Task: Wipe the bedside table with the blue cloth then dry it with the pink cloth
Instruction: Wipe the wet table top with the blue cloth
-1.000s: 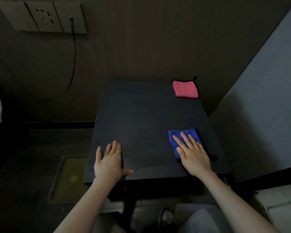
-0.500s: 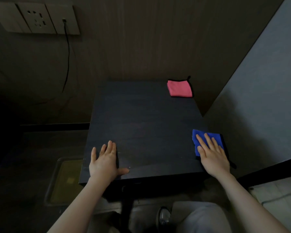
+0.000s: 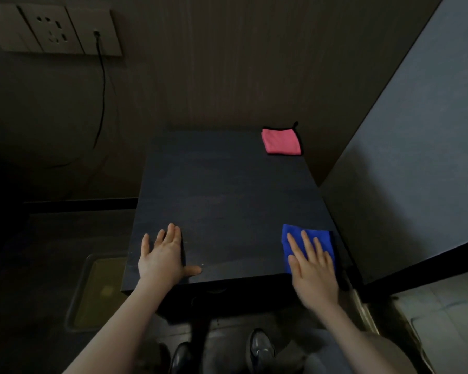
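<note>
1. Right hand (image 3: pixel 312 271): grip flat, fingers straight, pressing the folded blue cloth (image 3: pixel 307 237) at the tabletop's near right corner.
2. Left hand (image 3: pixel 162 259): grip spread, palm down on the bare dark tabletop (image 3: pixel 227 198), near left edge.
3. Pink cloth (image 3: pixel 281 141): folded, far right corner, well apart from both hands.

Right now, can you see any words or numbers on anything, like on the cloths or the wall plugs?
There are none to read.
Blue cloth: no label or print shows.
Pink cloth: no label or print shows.
Wall sockets: only slots, no letters or numbers.
Bedside table: plain dark top, no writing.
</note>
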